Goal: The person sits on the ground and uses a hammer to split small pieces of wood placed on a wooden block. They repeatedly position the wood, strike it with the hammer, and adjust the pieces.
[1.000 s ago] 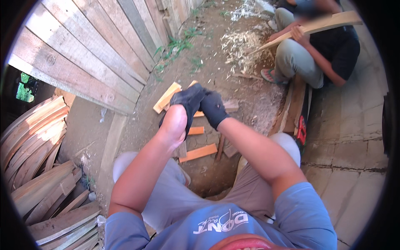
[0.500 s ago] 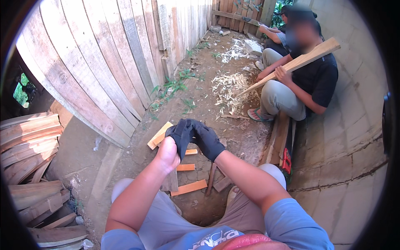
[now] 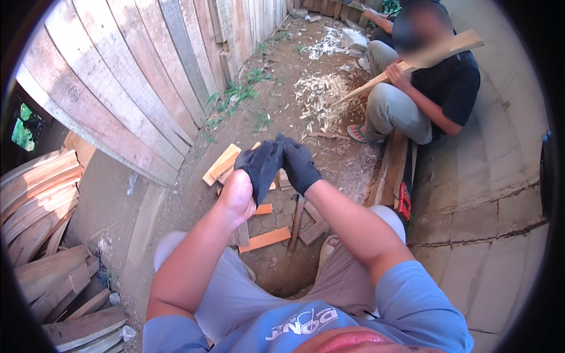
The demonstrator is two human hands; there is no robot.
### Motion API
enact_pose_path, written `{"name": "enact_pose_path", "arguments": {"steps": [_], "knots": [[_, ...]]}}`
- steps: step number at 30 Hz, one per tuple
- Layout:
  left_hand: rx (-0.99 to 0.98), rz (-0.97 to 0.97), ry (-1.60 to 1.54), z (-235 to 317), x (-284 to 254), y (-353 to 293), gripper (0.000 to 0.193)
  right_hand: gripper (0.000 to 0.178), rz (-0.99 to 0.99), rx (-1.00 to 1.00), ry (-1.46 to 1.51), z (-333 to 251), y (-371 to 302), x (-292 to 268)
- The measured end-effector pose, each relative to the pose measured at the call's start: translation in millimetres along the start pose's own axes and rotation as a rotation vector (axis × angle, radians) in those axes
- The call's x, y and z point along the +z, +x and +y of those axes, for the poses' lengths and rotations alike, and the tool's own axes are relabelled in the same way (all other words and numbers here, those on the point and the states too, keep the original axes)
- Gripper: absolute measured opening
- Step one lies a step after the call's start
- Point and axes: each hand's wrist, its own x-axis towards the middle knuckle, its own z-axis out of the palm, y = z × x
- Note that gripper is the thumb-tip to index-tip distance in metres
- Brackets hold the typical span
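Note:
My left hand (image 3: 258, 169) and my right hand (image 3: 300, 165) wear black gloves and meet in front of me, above the ground between my knees. The fingers of both curl inward, and whatever they hold, if anything, is hidden behind the gloves. A small orange wood end (image 3: 256, 145) peeps out just beyond my left hand; I cannot tell if it is held. Beside that hand are pale cut wood blocks (image 3: 222, 165). Nearer me lie an orange wood strip (image 3: 265, 240), a shorter orange piece (image 3: 263, 209) and a narrow brown bar (image 3: 296, 223).
Curved planks (image 3: 44, 200) are stacked at left, by a board fence (image 3: 123, 88). A co-worker (image 3: 453, 94) in black sits at right, holding a long tapered plank (image 3: 435, 56). Wood shavings (image 3: 321, 97) cover the ground there. A red-handled tool (image 3: 404, 202) stands along the block wall (image 3: 471, 206).
My gloved hands have moved slightly farther away, still together. The right hand's fingers now point more upward. The view has tipped down a little, and the co-worker's head is lower over the plank.

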Motion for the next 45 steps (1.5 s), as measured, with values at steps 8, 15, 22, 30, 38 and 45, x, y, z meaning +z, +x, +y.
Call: {"name": "enact_pose_path", "arguments": {"steps": [8,15,22,30,38,45], "knots": [[0.086,0.030,-0.010,6,-1,-1,0.035,0.035,-0.200,0.070,0.067,-13,-22,18],[0.123,-0.009,0.121,2,3,0,0.035,0.033,-0.073,0.027,0.027,-4,-18,15],[0.171,0.032,0.290,-7,9,-3,0.037,0.031,0.001,-0.016,-0.221,-12,-17,19],[0.545,-0.223,1.301,-21,13,5,0.031,0.034,0.122,-0.030,-0.429,2,1,-5],[0.668,-0.110,1.247,-12,-14,15,0.030,0.036,-0.092,-0.006,-0.024,-31,-27,22],[0.195,-0.048,0.194,-8,8,2,0.035,0.032,0.004,-0.123,-0.232,-37,-26,20]]}}
